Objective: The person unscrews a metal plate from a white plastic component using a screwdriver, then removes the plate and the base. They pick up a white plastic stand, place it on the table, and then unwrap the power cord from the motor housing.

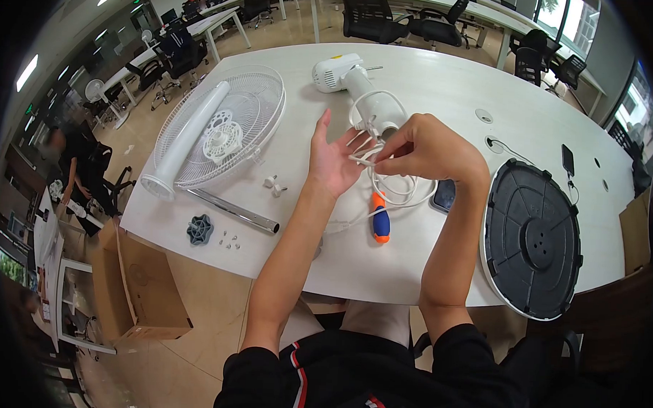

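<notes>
My left hand (333, 163) is palm up with the thumb apart, and strands of white power cord (406, 201) cross its fingers. With thumb and fingertips, my right hand (440, 152) pinches the cord beside them. Behind both hands lies the white fan motor head (338, 72) with its neck, partly hidden by the cord and fingers. Loose loops of cord spread on the table below the hands. An orange and blue screwdriver (380, 220) lies under the loops, and a dark phone (444, 195) is partly behind my right forearm.
On the left are a fan grille (261, 104), a white tube (188, 145), a metal pole (236, 211), a grey knob (200, 230) and several small screws (229, 240). A round black-bottomed base (534, 240) lies right. A cardboard box (140, 280) stands on the floor; a person (83, 167) is far left.
</notes>
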